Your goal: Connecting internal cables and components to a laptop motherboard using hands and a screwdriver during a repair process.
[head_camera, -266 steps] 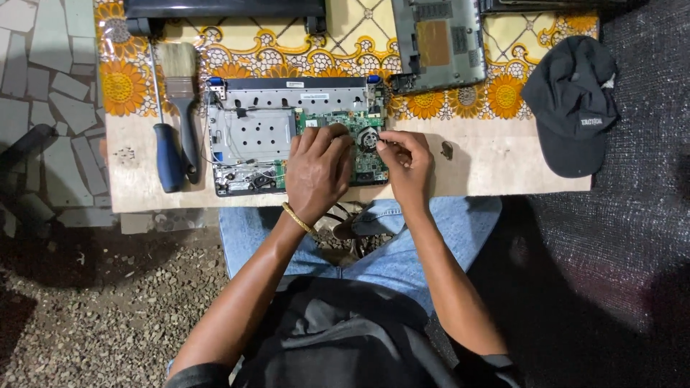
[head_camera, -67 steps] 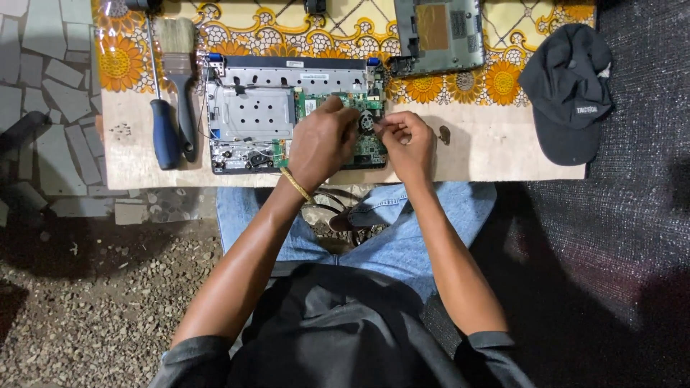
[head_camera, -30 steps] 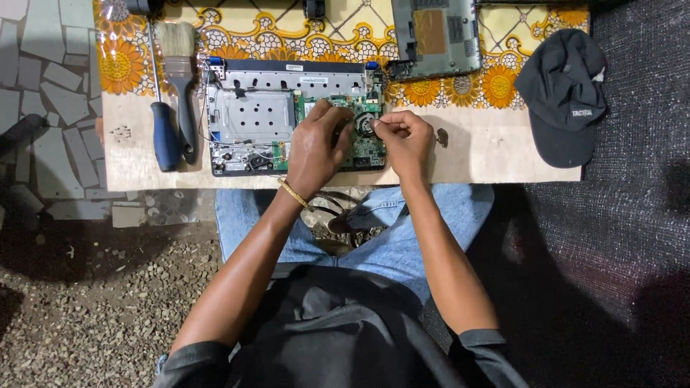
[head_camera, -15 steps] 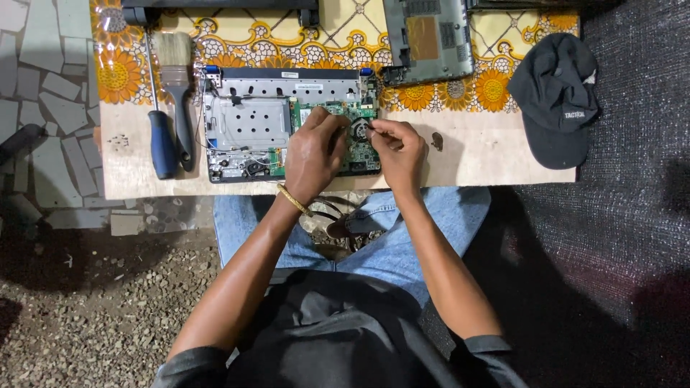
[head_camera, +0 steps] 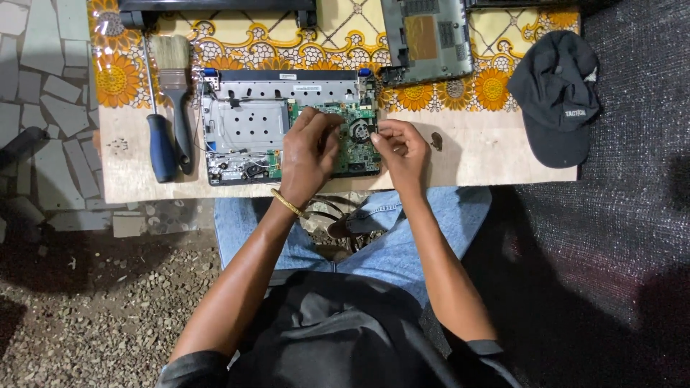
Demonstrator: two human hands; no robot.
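An opened laptop base (head_camera: pixel 244 129) lies on a wooden board (head_camera: pixel 489 154), its grey metal frame bare on the left. A green circuit board (head_camera: pixel 353 147) with a round fan (head_camera: pixel 359 131) fills its right part. My left hand (head_camera: pixel 309 147) lies over the circuit board, fingers curled down onto its upper part. A gold bangle sits on that wrist. My right hand (head_camera: pixel 401 147) is at the board's right edge beside the fan, thumb and fingertips pinched on that edge.
A paintbrush (head_camera: pixel 172 65) and a blue-handled screwdriver (head_camera: pixel 162 147) lie left of the laptop. A grey laptop cover (head_camera: pixel 428 36) rests on the flowered cloth (head_camera: pixel 115 79) behind. A dark cap (head_camera: pixel 557 100) sits at the right, a small dark piece (head_camera: pixel 435 140) near my right hand.
Both hands have stayed on the circuit board. My right hand's fingertips have shifted slightly around the fan to the board's right edge. The camera has drifted a little.
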